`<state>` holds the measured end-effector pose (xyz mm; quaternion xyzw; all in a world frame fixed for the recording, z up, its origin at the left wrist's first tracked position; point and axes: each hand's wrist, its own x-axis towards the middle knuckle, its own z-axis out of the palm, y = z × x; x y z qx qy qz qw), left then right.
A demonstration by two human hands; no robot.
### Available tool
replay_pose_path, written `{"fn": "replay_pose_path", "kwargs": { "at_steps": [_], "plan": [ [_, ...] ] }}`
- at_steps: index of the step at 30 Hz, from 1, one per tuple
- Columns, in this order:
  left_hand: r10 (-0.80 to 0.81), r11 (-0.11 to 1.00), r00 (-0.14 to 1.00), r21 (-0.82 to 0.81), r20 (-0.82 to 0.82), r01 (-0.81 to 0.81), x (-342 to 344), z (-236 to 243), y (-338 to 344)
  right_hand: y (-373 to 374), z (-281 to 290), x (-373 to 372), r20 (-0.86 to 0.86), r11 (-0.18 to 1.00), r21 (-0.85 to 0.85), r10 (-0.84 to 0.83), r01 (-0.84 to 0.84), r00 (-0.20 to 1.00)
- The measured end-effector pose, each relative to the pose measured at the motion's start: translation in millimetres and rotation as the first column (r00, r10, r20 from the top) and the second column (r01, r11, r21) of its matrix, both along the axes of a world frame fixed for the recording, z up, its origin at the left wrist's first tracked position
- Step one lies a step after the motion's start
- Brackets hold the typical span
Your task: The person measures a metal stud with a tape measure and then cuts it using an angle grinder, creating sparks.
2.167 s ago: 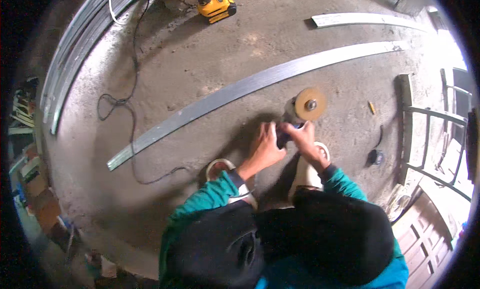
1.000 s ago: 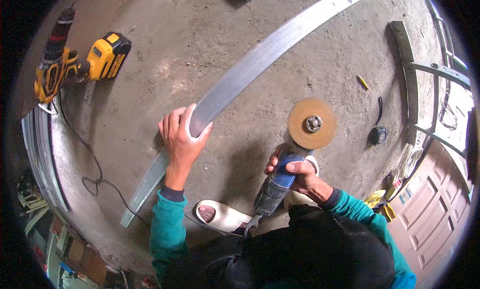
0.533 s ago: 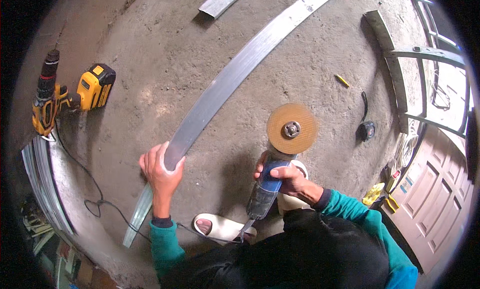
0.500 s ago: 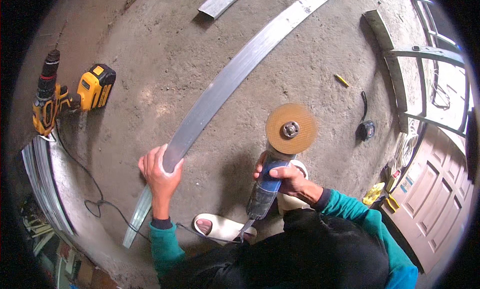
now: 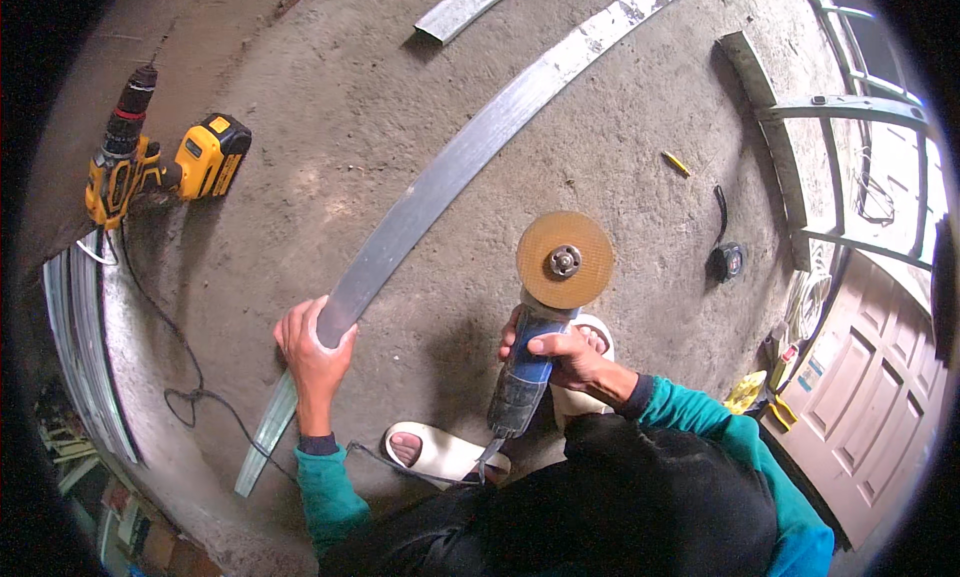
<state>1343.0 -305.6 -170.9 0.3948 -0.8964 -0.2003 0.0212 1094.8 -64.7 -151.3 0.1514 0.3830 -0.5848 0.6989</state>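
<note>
A long grey metal strip lies across the concrete floor from lower left to upper right. My left hand grips it near its lower end, fingers wrapped over the edge. My right hand holds a blue angle grinder by its body. Its round brownish disc faces up, just right of the strip and apart from it. The grinder's cable runs back under my body.
A yellow and black cordless drill lies at upper left with a black cord trailing down. More metal strips are stacked at left, a short piece at top. A tape measure, a metal frame and a door are at right. A white sandal is on my foot.
My left hand slid down the strip toward its lower end and kept hold. The grinder stayed in my right hand.
</note>
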Motion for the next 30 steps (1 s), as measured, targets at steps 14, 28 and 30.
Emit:
{"fn": "replay_pose_path", "kwargs": {
  "at_steps": [14, 28, 30],
  "plan": [
    [-0.146, 0.955, 0.971, 0.284, 0.188, 0.089, 15, 28, -31, 11, -11, 4, 0.043, 0.999, 0.007, 0.04, -0.041, 0.998],
    [-0.052, 0.936, 0.986, 0.352, 0.159, -0.008, 11, 23, -29, 3, -11, -7, 0.116, 0.998, 0.062, -0.021, 0.014, 0.993],
    [-0.021, 0.943, 0.989, 0.331, 0.145, -0.029, 9, 19, -21, 7, -15, -7, 0.111, 0.998, 0.057, -0.023, 0.017, 0.994]
  ]
}}
